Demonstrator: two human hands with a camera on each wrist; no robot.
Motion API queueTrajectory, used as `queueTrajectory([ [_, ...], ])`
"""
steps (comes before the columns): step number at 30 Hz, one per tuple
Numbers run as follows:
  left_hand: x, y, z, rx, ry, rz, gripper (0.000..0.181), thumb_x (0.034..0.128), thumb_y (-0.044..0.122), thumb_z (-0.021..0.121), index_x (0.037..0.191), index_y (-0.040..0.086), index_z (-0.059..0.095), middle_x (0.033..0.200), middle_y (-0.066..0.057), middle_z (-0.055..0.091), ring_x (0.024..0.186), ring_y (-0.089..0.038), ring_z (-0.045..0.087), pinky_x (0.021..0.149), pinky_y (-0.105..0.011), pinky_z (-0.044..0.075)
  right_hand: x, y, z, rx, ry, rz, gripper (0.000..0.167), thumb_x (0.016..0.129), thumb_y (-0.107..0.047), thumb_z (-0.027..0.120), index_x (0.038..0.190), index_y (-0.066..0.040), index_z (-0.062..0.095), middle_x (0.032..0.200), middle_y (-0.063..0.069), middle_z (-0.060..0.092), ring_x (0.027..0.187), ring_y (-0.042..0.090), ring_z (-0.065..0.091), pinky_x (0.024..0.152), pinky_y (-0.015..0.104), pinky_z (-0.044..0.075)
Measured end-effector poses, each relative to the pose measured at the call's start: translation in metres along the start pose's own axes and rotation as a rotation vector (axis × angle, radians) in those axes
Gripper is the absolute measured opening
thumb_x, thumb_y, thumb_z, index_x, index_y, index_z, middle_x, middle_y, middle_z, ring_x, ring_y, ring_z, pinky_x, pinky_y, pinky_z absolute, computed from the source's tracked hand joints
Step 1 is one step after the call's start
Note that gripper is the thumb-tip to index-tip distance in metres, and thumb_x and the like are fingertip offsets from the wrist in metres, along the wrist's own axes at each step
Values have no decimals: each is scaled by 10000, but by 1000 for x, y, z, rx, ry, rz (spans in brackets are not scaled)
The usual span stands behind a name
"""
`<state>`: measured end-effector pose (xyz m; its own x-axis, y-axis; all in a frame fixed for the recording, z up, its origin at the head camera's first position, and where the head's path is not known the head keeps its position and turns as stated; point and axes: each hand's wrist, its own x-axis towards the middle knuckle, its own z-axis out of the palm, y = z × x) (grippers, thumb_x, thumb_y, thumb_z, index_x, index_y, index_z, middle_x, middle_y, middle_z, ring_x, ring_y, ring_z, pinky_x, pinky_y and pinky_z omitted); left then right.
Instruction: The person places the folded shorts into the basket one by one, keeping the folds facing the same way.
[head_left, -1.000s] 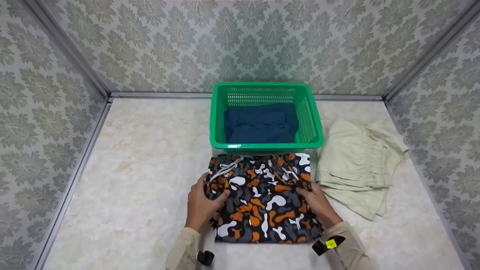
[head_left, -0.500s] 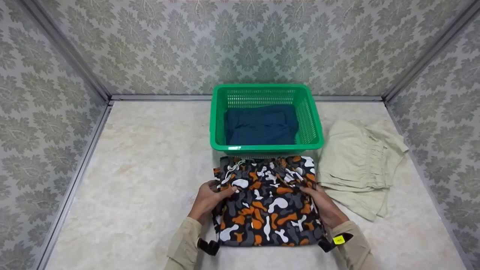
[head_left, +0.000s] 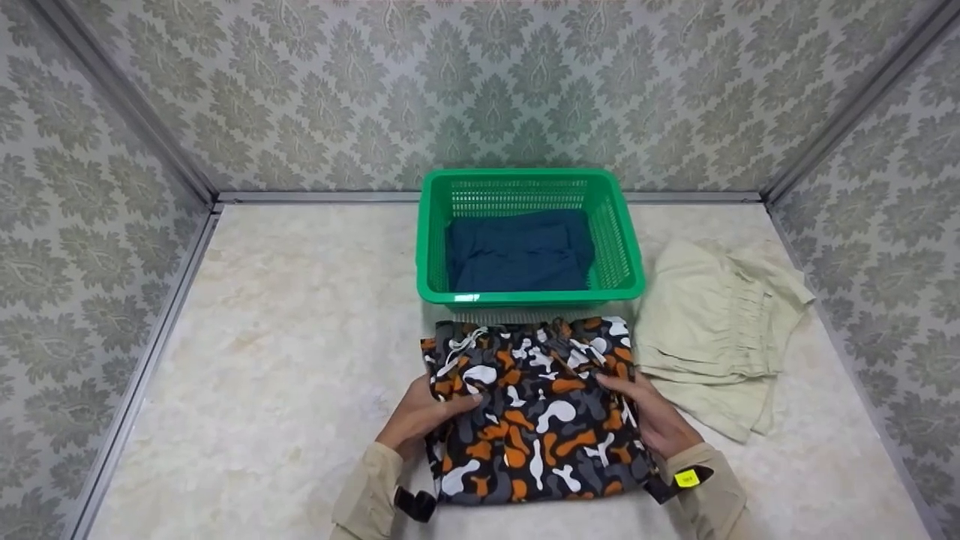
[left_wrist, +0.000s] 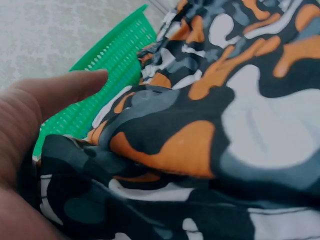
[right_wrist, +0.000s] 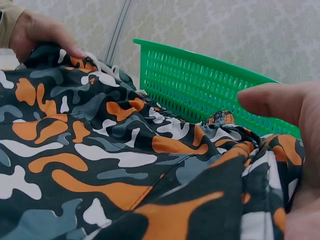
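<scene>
Folded camouflage shorts (head_left: pixel 536 420) in black, grey, orange and white lie between both hands, their gathered waistband and white drawstring (head_left: pixel 466 339) on the far side. The left hand (head_left: pixel 411 421) grips their left side, thumb on top and fingers hidden below. On the opposite side the right hand (head_left: pixel 660 418) holds them the same way. In the left wrist view, layered folds of the shorts (left_wrist: pixel 170 145) bulge beside the thumb. The right wrist view shows the shorts (right_wrist: pixel 100 165) sagging between the hands, partly raised along the sides.
Just beyond the shorts stands a green plastic basket (head_left: pixel 531 297) with folded navy clothing (head_left: pixel 517 251) inside. Beige shorts (head_left: pixel 701 322) with an elastic waist lie loosely folded to the right. Patterned wall panels (head_left: pixel 495 97) enclose the table (head_left: pixel 277 322) at the back and sides.
Both hands have slid further under the shorts' sides, thumbs on top. The shorts have shifted slightly toward the person, away from the basket. The basket and beige shorts have stayed put.
</scene>
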<state>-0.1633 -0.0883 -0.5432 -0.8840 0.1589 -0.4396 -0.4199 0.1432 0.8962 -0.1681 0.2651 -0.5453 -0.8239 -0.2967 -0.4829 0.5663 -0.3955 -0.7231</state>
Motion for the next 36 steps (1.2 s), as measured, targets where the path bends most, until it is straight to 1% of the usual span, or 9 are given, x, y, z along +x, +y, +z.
queueTrajectory([
  [4,-5,-2,3,126,5,48,731,791,284,880,1400,49,551,1249,-81,662,1093,-221,644,1030,-458,480,1,2,3,-59,30,-19,882,966,-61,667,1624,-179,92,1454,150,450,1202,309,605,1044,463,480],
  [8,-9,-5,6,222,57,113,590,832,116,807,1367,25,575,1247,-117,661,1112,-262,634,1017,-485,482,1,5,6,-200,86,-44,942,906,6,704,1618,-125,102,1485,207,414,1141,309,638,985,446,526],
  [13,-12,-9,5,329,96,220,423,905,57,687,1313,-7,592,1244,-169,656,1114,-298,623,981,-512,491,0,7,12,-405,112,-99,735,863,56,687,1500,-13,327,1351,206,509,1078,288,644,915,407,558],
  [15,-15,-11,4,288,64,241,411,942,55,652,1339,-13,572,1282,-182,636,1147,-305,611,1005,-516,477,-4,7,15,-490,116,-134,642,863,42,682,1439,15,400,1288,196,549,1055,283,646,898,388,555],
  [20,-27,-7,-4,86,-28,223,510,960,23,579,1459,-10,477,1411,-170,556,1251,-283,554,1093,-512,405,-20,-1,21,-571,90,-171,687,900,-16,694,1500,-19,358,1367,190,523,1129,276,611,955,372,513],
  [24,-38,9,-10,27,-15,255,504,958,15,556,1456,-11,477,1386,-157,570,1171,-240,579,1039,-439,445,-34,-17,28,-564,39,-168,728,923,-44,686,1535,-10,293,1389,185,500,1158,258,593,971,357,504],
  [29,-44,41,-15,3,62,371,470,998,13,555,1463,13,482,1396,-151,567,1156,-243,593,997,-380,480,-45,-52,42,-595,27,-189,688,896,1,636,1500,25,306,1345,168,477,1129,233,559,943,319,495],
  [32,-40,65,-19,-1,108,422,458,1004,7,556,1458,30,498,1376,-142,583,1145,-240,602,979,-378,493,-41,-76,51,-611,37,-221,606,884,16,628,1435,42,377,1284,169,499,1087,246,575,917,328,511],
  [36,-21,100,-24,24,149,438,424,1003,-2,550,1426,35,538,1349,-117,605,1155,-220,601,981,-388,493,-22,-108,62,-667,76,-272,573,897,3,628,1433,18,425,1308,170,520,1103,264,588,916,333,519],
])
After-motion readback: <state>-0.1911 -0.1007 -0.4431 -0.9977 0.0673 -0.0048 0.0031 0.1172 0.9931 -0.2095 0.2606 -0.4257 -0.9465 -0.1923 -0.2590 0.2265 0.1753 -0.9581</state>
